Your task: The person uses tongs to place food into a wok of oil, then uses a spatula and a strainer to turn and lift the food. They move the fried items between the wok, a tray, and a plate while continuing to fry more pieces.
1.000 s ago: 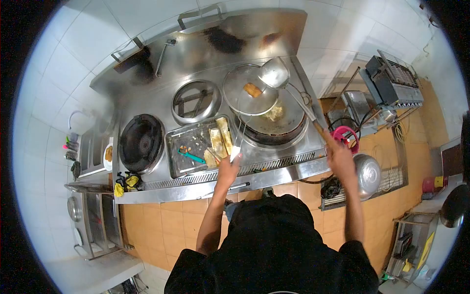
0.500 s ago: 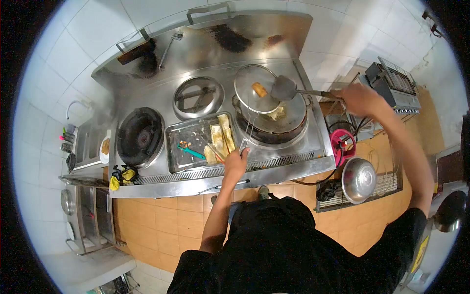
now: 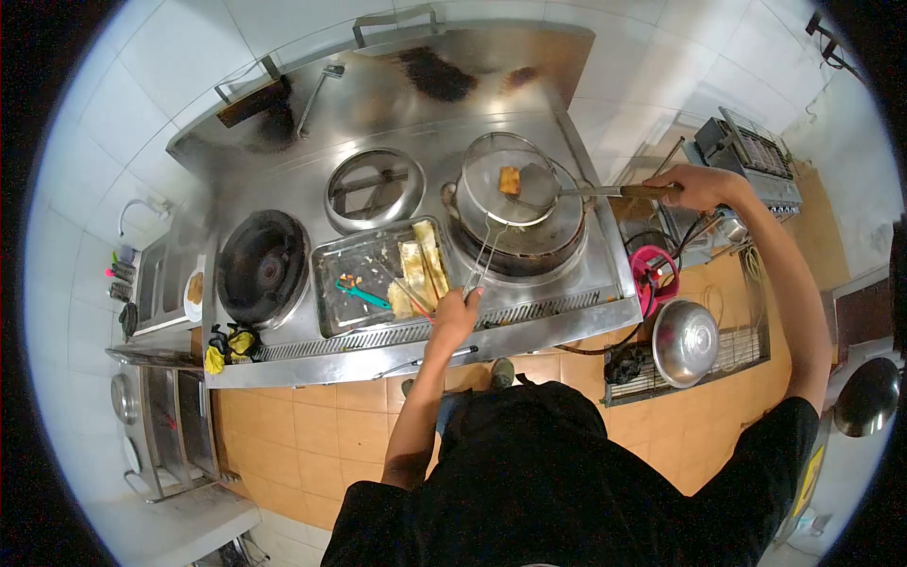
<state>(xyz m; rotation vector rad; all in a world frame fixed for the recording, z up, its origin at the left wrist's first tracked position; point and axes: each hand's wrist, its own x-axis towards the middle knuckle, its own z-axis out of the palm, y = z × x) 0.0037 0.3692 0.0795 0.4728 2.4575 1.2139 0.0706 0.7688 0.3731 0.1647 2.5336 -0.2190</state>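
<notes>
My left hand (image 3: 455, 319) is wrapped round the handle of a wire strainer (image 3: 487, 161), held over the right-hand wok (image 3: 570, 236). One browned piece of food (image 3: 509, 180) lies in the strainer. In my right hand (image 3: 699, 187) is the long handle of a dark spatula (image 3: 537, 186), whose blade is at the strainer, beside the food. Left of the wok, a metal tray (image 3: 331, 317) bears pale rolled pieces (image 3: 430, 260) and a teal-handled tool (image 3: 364, 295).
An empty dark wok (image 3: 263, 267) is at the left of the stove, with a round burner ring (image 3: 375, 189) behind the tray. Yellow and black gloves (image 3: 227, 348) hang at the front left edge. A pink basket (image 3: 654, 279) and metal bowl (image 3: 685, 343) are at the right.
The spatula blade has moved left, to the strainer beside the food. The food piece has turned, and the loose food seen below the strainer's right side no longer shows.
</notes>
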